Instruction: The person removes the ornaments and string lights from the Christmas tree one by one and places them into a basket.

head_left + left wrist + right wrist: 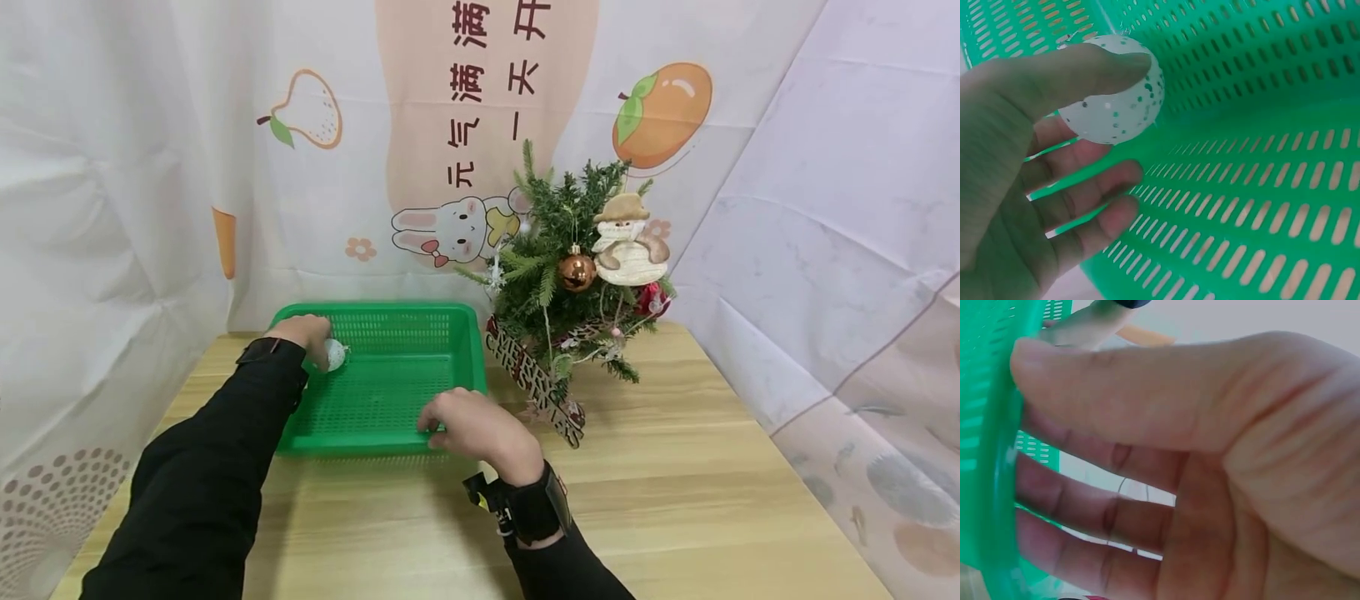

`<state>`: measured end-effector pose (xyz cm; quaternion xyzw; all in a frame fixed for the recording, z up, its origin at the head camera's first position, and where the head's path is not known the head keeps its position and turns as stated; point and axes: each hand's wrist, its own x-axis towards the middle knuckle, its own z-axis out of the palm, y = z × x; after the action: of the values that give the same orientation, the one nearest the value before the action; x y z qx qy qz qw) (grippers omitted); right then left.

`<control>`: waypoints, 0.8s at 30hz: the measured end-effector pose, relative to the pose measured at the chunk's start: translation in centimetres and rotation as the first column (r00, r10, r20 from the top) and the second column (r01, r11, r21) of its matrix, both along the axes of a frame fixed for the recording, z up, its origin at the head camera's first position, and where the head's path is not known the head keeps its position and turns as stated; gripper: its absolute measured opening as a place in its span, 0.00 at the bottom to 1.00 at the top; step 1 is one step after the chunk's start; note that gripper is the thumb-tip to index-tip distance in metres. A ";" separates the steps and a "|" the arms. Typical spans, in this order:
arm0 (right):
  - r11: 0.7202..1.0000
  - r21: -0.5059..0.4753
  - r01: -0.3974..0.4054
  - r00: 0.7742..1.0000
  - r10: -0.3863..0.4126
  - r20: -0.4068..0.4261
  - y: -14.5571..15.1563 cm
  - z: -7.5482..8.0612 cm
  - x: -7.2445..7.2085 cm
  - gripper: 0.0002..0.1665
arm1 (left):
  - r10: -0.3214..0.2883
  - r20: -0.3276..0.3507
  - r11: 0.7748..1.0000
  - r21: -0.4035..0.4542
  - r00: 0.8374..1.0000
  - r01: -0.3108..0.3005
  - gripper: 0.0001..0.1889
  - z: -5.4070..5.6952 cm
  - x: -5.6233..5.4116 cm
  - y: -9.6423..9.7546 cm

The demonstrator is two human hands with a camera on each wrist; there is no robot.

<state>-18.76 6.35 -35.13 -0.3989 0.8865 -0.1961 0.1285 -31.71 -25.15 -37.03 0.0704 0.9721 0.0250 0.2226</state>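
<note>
A green plastic basket [390,445] with slotted walls sits on the table. At its left side, my left hand [309,337] reaches in and holds a white bauble with glittery spots [335,355]. The left wrist view shows the thumb across the front of the bauble [1116,106] and the other fingers spread beneath and behind it. My right hand [472,423] is at the basket's front right corner. In the right wrist view its thumb lies on the rim [1000,462], while the fingertips pass behind the rim, out of sight.
Right of the basket stands a small Christmas tree [551,275] hung with a copper bauble [577,272], a snowman figure [632,250] and a Merry Christmas sign [534,379]. A printed curtain [337,217] closes off the back. The wooden table [675,483] extends to the right.
</note>
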 end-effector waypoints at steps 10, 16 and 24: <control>0.999 0.018 0.046 0.994 -0.044 -0.098 -0.4 0.6 0.7 0.08 | 0.000 0.021 0.997 -0.071 1.000 0.001 0.21 0.1 -0.3 -0.1; 0.997 0.023 0.075 0.991 -0.072 -0.117 -0.6 0.4 0.8 0.08 | 0.018 0.024 0.996 -0.092 1.000 -0.016 0.30 0.2 -0.3 0.3; 0.997 -0.004 0.074 0.991 -0.074 -0.112 -0.5 0.4 0.8 0.07 | 0.025 0.046 0.994 -0.107 0.999 -0.020 0.34 0.0 -0.7 0.5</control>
<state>-17.93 5.87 -34.74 -0.3763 0.9064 -0.1781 0.0713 -32.40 -24.63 -37.08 0.0469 0.9672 -0.0226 0.2486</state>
